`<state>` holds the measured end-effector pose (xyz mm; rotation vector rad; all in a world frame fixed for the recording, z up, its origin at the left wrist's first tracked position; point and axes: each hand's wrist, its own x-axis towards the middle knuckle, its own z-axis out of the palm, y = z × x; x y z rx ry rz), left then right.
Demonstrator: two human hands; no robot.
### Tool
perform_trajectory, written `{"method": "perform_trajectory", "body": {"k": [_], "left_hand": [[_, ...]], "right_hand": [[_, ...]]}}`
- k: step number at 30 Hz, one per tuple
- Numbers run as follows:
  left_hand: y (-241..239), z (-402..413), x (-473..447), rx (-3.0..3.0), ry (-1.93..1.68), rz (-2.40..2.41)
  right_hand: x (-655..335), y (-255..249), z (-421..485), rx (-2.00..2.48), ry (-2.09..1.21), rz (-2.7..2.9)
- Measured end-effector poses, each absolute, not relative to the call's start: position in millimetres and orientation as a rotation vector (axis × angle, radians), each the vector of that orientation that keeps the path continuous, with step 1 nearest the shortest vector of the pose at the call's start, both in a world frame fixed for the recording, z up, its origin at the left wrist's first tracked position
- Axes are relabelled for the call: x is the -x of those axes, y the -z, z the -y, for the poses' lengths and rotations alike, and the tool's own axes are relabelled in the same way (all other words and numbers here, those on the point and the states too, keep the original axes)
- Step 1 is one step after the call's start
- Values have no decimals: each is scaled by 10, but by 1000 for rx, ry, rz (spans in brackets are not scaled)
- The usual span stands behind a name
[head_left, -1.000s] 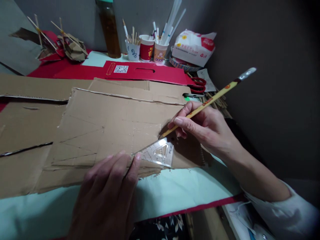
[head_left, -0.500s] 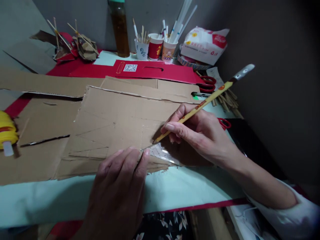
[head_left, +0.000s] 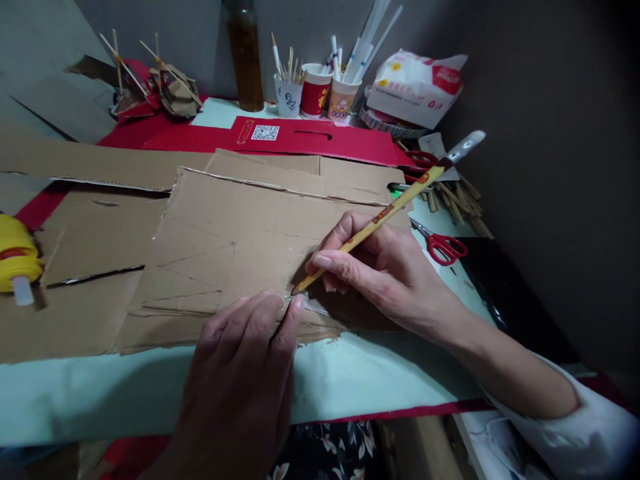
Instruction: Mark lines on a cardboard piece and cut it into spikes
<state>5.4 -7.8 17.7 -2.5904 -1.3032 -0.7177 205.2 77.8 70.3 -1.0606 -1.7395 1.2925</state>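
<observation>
My right hand [head_left: 375, 260] is closed around a yellow patterned pencil [head_left: 380, 220] with a grey end, its tip down on a brown cardboard sheet [head_left: 210, 220]. Thin pencil lines forming zigzag points run across the sheet's left part. My left hand [head_left: 245, 360] lies flat on the sheet's near edge, fingers stretched forward, fingertips close to the pencil tip. Between the hands a see-through plastic piece [head_left: 316, 305] shows in part; my right hand and its shadow hide the rest, so I cannot tell its kind.
Red-handled scissors [head_left: 445, 249] lie right of my right hand. A yellow glue bottle [head_left: 19, 257] is at far left. Behind stand a red card strip [head_left: 345, 143], a red cup [head_left: 316, 93] of sticks, a tall bottle [head_left: 245, 63] and a tissue pack [head_left: 417, 90].
My right hand has drawn the pencil tip left and slightly down, towards my left fingertips. More of the scissors shows now. My left hand stays pressed in place.
</observation>
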Motion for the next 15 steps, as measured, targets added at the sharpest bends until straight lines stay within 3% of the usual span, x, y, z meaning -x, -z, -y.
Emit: {"method": "perform_trajectory", "body": {"k": [15], "left_hand": [[-183, 85, -60, 2582, 746, 1302]], "right_hand": [[-1995, -663, -738, 1021, -1339, 1717]]}}
